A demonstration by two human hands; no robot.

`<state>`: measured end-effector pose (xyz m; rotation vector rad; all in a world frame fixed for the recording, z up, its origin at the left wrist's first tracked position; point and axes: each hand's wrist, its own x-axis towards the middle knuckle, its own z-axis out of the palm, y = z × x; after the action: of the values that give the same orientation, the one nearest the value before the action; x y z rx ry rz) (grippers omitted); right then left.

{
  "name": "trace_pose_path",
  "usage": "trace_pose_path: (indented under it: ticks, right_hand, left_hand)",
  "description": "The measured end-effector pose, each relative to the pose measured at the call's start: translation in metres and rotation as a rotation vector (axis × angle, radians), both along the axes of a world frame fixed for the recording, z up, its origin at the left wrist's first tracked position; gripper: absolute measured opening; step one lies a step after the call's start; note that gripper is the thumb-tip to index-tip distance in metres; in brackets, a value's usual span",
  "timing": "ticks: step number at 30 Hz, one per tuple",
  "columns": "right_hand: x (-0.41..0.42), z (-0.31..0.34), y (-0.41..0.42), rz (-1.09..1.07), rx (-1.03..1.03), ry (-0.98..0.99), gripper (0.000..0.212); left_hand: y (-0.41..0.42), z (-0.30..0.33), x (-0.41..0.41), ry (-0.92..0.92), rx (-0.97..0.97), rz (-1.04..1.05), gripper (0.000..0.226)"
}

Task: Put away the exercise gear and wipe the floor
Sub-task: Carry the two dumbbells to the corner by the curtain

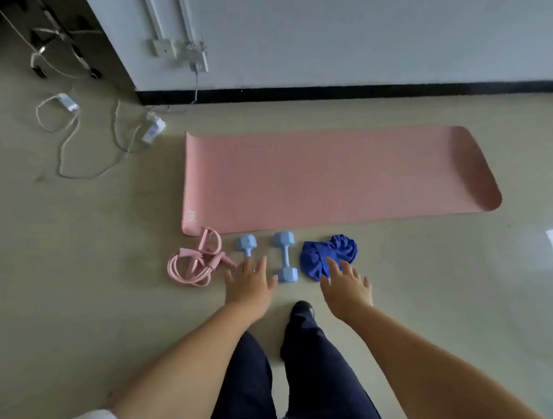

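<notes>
Head view, pink mat (pixel 331 174), logo unreadable

Both hands out fwd & down, left hand (pixel 248 286) & right hand (pixel 346 289) palms down, fingers spread.

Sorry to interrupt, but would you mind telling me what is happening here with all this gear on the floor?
A person stands over the gear, reaching down with both hands open. The left hand hovers over one blue dumbbell, and the right hand is over the blue cloth. A second dumbbell lies between them, a pink resistance band to the left. The pink mat is unrolled. Nothing is held yet.
</notes>
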<state>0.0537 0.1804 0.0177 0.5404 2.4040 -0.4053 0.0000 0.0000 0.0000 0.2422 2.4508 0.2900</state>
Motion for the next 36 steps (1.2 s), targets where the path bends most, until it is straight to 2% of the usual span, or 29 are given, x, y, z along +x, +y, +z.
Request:
trace_pose_path:
  ticks: [3, 5, 8, 12, 18, 23, 25, 29, 30, 32, 36]
  right_hand:
    - [-0.033, -0.041, 0.019, -0.062, -0.093, -0.029, 0.052]
    - [-0.051, -0.089, 0.020, -0.094, -0.196, -0.077, 0.051]
    - [-0.074, -0.185, 0.023, -0.089, -0.265, -0.146, 0.050]
    - [-0.105, -0.320, 0.031, -0.036, -0.244, -0.245, 0.047]
    - [-0.157, -0.485, 0.036, -0.016, -0.180, -0.246, 0.043]
    - [-0.187, -0.599, 0.028, -0.288, -0.264, -0.209, 0.047]
    - [-0.195, -0.634, 0.027, -0.424, -0.324, -0.177, 0.047]
    - [-0.203, -0.671, 0.030, -0.800, -0.500, -0.080, 0.007]
    - [-0.205, -0.673, 0.030, -0.883, -0.558, -0.072, 0.006]
    - [-0.206, -0.668, 0.032, -0.962, -0.619, -0.092, 0.016]
    - [-0.208, -0.634, 0.034, -0.953, -0.632, -0.138, 0.018]
  left_hand:
    - [0.030, -0.030, -0.022, -0.013, 0.091, 0.013, 0.055]
    - [0.042, -0.075, -0.032, -0.073, 0.118, 0.103, 0.053]
    - [0.047, -0.177, -0.048, -0.215, 0.076, 0.239, 0.053]
    - [0.045, -0.318, -0.072, -0.296, 0.019, 0.248, 0.050]
    - [0.047, -0.486, -0.117, -0.248, -0.009, 0.384, 0.047]
    - [0.056, -0.592, -0.142, -0.204, -0.092, 0.685, 0.067]
    - [0.052, -0.627, -0.155, -0.171, -0.085, 0.842, 0.060]
    - [0.029, -0.668, -0.180, -0.232, 0.128, 1.142, 0.016]
    - [0.026, -0.668, -0.182, -0.273, 0.212, 1.206, 0.010]
    - [0.023, -0.662, -0.182, -0.343, 0.300, 1.268, 0.021]
    - [0.032, -0.622, -0.177, -0.409, 0.317, 1.219, 0.028]
